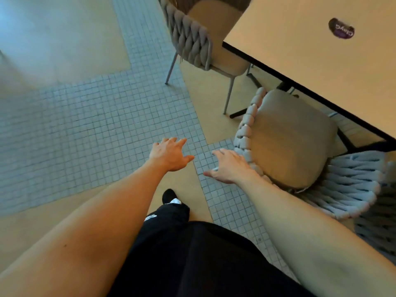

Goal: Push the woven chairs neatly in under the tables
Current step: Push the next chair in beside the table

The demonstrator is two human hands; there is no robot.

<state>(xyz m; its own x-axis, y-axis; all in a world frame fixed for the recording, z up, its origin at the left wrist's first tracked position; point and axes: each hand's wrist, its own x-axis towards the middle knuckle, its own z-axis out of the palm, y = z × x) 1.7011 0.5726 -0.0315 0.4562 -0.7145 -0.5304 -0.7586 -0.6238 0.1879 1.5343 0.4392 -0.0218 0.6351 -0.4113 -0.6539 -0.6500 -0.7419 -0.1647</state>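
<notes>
The near chair is sitting just right of the right hand, seat half under the counter; both grips, left hand included, are hanging released, grasping nothing.

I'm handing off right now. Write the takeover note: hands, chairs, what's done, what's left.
Left hand: open, in the air above the tiled floor, holding nothing.
Right hand: open, fingers spread, beside the woven rim of the near chair; whether it touches the rim is unclear.
Near chair: at the table edge, turned at an angle, most of its seat outside the tabletop.
Far chair: seat partly under the table corner, back sticking out.
Done: neither chair looks neatly in.
Left: straighten the near chair and push it under, then the far one.
</notes>
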